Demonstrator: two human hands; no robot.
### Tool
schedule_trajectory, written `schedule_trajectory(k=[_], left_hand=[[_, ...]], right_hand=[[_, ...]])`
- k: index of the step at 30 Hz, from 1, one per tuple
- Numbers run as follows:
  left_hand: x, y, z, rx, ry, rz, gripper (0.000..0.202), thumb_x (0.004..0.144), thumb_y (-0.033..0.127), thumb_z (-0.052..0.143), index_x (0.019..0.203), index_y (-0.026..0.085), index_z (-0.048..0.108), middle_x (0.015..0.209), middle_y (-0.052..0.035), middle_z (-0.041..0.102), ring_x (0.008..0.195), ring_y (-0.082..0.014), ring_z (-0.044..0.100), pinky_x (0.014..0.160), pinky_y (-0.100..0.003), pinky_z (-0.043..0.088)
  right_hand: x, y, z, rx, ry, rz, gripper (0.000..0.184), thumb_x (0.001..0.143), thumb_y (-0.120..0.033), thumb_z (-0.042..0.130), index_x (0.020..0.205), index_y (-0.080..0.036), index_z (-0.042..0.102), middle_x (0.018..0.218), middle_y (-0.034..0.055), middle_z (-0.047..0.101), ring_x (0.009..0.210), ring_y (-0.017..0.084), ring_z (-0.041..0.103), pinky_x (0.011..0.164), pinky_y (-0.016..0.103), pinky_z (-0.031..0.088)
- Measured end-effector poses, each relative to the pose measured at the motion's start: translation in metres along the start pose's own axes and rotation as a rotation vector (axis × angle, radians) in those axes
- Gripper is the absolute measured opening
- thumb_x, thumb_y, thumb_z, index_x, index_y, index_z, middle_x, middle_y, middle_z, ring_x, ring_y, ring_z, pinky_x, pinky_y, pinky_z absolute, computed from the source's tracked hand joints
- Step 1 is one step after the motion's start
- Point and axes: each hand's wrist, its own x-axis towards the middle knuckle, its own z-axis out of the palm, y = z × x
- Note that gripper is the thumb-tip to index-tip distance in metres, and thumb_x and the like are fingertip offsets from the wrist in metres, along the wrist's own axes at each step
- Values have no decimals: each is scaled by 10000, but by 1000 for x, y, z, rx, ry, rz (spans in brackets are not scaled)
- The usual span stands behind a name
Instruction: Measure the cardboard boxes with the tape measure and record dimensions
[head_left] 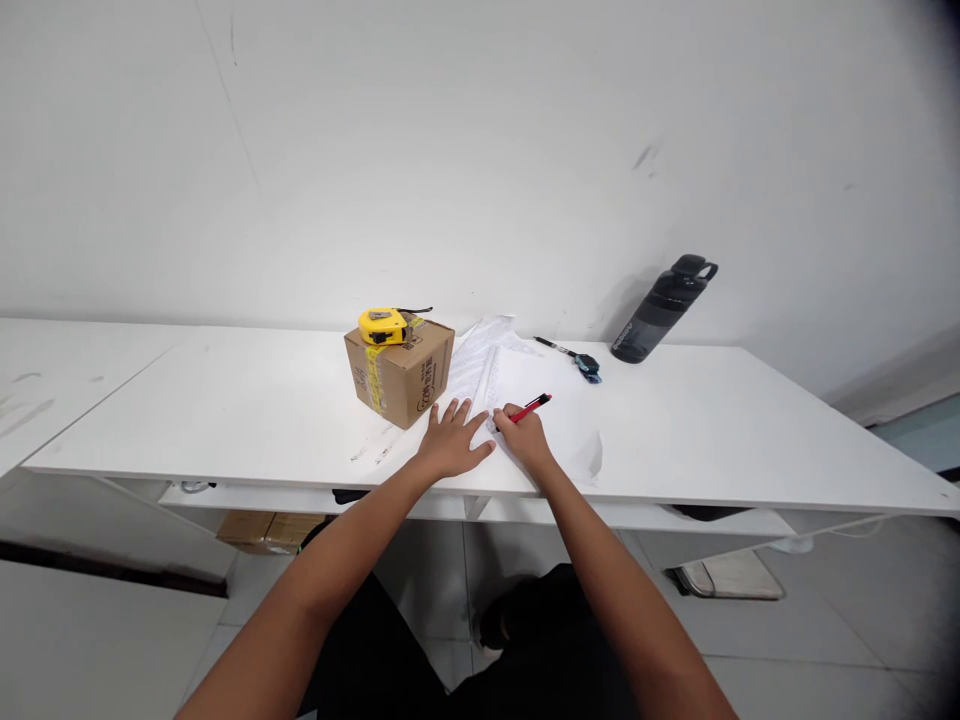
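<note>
My right hand (523, 436) is closed around a red pen (529, 409) with a black end, its tip down at the paper. Under both hands lie white sheets of paper (540, 385), some bearing handwriting. My left hand (453, 444) rests flat on the sheets with its fingers spread, just left of the right hand. Behind and left of it stands a small cardboard box (420, 378) with yellow tape. On top of the box sits a yellow tape measure (382, 326). The pen's tip is hidden by my fingers.
A dark water bottle (656, 315) stands at the back right of the white desk (697, 430). Between it and the papers lie a black pen (553, 346) and a small dark bluish item (588, 368). Below the desktop are a shelf (420, 503) and a cardboard carton (262, 530).
</note>
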Motion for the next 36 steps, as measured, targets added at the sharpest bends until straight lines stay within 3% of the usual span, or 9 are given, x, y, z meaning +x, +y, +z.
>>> schedule_trajectory(k=[36], left_hand=[[-1,1,-3,-13,-24,-4,707,896,685,248,1501,321,270,1617,-46,158,1491,-282,73,1174,-566,29]], right_hand=[[-1,-1,0,13,15,23,357,800,-387,512,542,-237,315,478,-70,337,528,127,363,554,270,298]])
